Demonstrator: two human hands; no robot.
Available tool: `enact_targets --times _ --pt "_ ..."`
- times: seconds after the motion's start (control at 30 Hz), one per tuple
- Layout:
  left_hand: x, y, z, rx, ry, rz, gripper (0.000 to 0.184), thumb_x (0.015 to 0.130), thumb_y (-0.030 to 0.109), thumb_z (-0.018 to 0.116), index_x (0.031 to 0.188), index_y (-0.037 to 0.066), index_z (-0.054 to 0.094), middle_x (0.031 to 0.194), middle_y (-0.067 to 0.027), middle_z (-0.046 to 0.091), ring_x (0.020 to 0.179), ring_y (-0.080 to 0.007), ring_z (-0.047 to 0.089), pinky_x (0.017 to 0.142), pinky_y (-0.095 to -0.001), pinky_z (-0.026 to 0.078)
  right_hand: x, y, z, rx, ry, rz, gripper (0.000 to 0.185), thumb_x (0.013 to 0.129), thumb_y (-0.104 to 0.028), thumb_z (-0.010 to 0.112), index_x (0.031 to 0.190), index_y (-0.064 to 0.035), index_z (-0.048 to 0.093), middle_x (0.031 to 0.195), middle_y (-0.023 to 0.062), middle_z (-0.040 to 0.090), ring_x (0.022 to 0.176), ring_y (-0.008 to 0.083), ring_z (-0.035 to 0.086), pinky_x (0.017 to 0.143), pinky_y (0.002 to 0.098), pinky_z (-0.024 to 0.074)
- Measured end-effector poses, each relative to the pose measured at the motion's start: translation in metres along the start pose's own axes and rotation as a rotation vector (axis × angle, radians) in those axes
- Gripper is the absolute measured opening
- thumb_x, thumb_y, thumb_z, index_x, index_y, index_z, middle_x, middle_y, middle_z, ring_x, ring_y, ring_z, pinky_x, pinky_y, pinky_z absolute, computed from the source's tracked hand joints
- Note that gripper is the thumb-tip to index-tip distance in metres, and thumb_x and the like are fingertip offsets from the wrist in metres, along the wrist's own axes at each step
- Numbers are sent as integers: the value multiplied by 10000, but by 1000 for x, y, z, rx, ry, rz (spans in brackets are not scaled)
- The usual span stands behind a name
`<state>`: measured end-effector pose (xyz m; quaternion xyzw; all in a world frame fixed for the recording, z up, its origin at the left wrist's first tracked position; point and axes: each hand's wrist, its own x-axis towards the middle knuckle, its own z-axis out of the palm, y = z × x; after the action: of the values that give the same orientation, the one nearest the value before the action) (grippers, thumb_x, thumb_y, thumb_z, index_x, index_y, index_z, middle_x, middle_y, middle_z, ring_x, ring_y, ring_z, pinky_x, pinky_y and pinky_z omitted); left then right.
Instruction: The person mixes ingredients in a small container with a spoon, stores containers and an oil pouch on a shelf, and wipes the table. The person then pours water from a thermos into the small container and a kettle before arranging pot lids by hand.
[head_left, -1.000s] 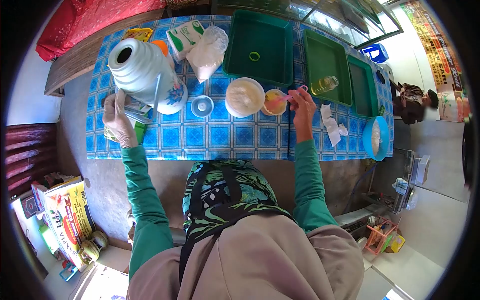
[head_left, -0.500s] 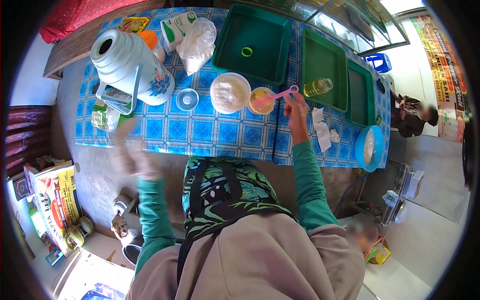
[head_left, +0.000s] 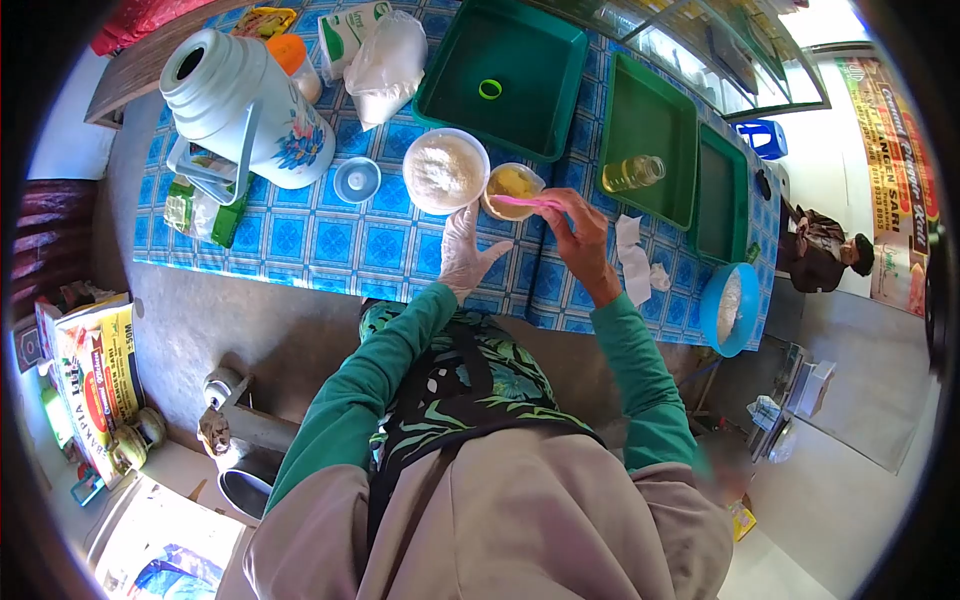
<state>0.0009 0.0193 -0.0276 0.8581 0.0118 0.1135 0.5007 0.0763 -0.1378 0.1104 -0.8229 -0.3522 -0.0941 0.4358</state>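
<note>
Two tubs sit side by side on the blue desk (head_left: 355, 245): powder tub (head_left: 408, 172) left, yellow-mix tub (head_left: 488, 190) right. Left hand (head_left: 462, 258), gloved, is open, thumb spread, fingertips at the powder tub's near edge. Right hand (head_left: 582, 242), bare, has its fingers closed on the pink spoon (head_left: 541, 203), which reaches into the yellow-mix tub. Oil jar (head_left: 632, 174) lies tilted in the green tray (head_left: 655, 120).

The only view looks from the wearer's head, forward and steeply down at the table (head_left: 330, 235)
</note>
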Motion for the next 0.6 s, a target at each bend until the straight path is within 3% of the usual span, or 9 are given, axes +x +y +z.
enact_targets --times 0.33,0.4,0.53,0.6 --pt "3 9 29 -52 126 -27 1055 639 234 842 1459 33 210 1394 -221 353 1269 -381 353 1076 -452 279 7 15 3 -46 2 -101 143 861 23 616 1002 3 610 933 159 657 790 267 657 679 329 523" --pt "5 8 42 -176 177 -134 1073 620 226 853 1456 41 207 1391 -223 337 1281 -382 336 1083 -454 268 7 22 10 -42 -11 -79 117 864 11 602 981 12 597 910 155 647 804 303 646 686 357 526" --pt "10 9 65 -218 306 -157 1108 609 224 864 1468 66 183 1393 -190 326 1302 -346 323 1099 -445 252 9 38 19 -32 -64 32 105 880 -7 584 983 8 597 915 162 645 816 301 644 695 347 523" --pt "11 13 73 -181 394 -191 1097 588 219 878 1449 75 213 1370 -176 343 1287 -350 323 1086 -455 257 11 46 25 2 -21 100 95 888 -26 584 980 1 587 863 158 648 750 278 650 658 330 521"
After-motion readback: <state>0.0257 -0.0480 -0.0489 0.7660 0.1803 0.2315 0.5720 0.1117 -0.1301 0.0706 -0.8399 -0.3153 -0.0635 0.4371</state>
